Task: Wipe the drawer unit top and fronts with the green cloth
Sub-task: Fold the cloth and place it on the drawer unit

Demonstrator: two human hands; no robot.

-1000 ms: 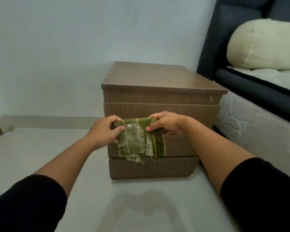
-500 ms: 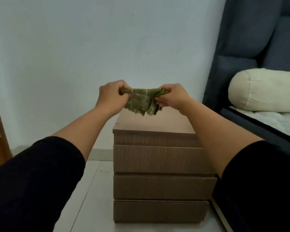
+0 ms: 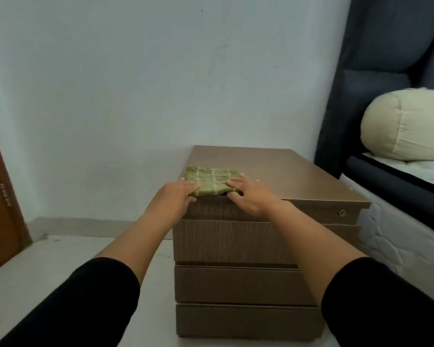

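A brown wooden drawer unit [image 3: 281, 171] stands on the floor against the wall, with several drawer fronts [image 3: 236, 284] facing me. The green cloth [image 3: 211, 180], folded flat with pale stripes, lies on the front left part of the unit's top. My left hand [image 3: 178, 194] rests on the cloth's near left corner. My right hand [image 3: 248, 194] presses fingers onto its near right edge, thumb hooked over the top's front lip. Both hands touch the cloth flat rather than gripping it in the air.
A bed [image 3: 398, 221] with a dark headboard and a cream bolster [image 3: 406, 126] stands close to the unit's right side. A pale wall [image 3: 161, 83] is behind. A brown door [image 3: 0, 209] is at the left. Light floor [image 3: 73, 254] lies left of the unit.
The cloth, held stretched in the air between both hands, has come down and now lies flat on the unit's top with both hands on it.
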